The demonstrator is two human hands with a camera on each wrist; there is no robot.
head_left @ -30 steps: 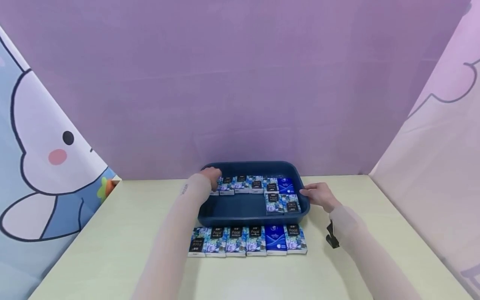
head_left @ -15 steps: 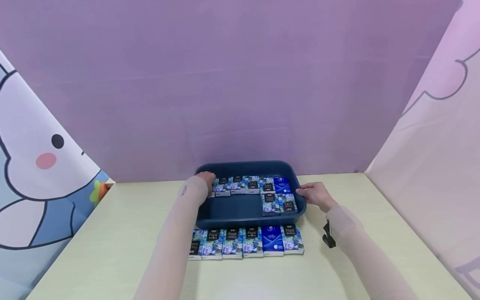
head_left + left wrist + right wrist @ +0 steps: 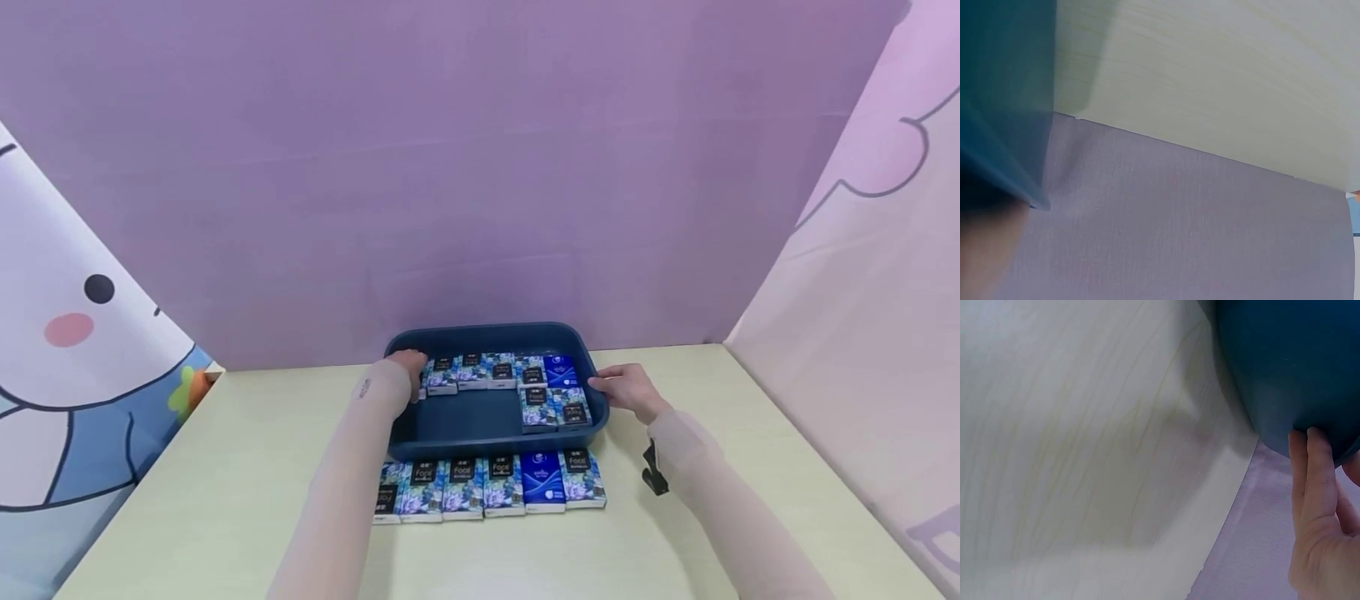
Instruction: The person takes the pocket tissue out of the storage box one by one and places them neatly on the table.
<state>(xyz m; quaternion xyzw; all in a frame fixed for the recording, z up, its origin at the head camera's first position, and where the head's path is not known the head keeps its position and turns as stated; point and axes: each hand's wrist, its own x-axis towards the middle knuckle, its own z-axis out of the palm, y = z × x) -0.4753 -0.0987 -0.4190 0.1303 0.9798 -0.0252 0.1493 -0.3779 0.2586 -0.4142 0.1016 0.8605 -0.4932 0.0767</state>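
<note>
Nearest the camera, on a pale bench (image 3: pixel 487 567), six small packets (image 3: pixel 462 492) lie flat side by side, five flowered and one plain blue (image 3: pixel 543 483), the leftmost partly hidden by a sleeve. Just beyond them sits a dark blue tray (image 3: pixel 465 452); whether its near edge touches the row cannot be told.

Inside, two flowered packets (image 3: pixel 538 410) lie at the near right, and a longer line (image 3: pixel 472 372) runs along the far side, ending at the right in a second blue one (image 3: pixel 559 371). At the tray's right end, the person's right hand (image 3: pixel 630 390) holds the rim — fingers lying nearly straight against the outer wall, thumb on the other side. At the left end, the left hand (image 3: pixel 408 367) reaches in over the line's last packet; its fingers are hidden, so their grip cannot be told.

Beyond rises a purple sheet (image 3: pixel 480 167). The likely risks: a push toward the viewer could drive the tray into the near row and skew it, while a tilt could send the packets sliding into the bare floor at near left.
</note>
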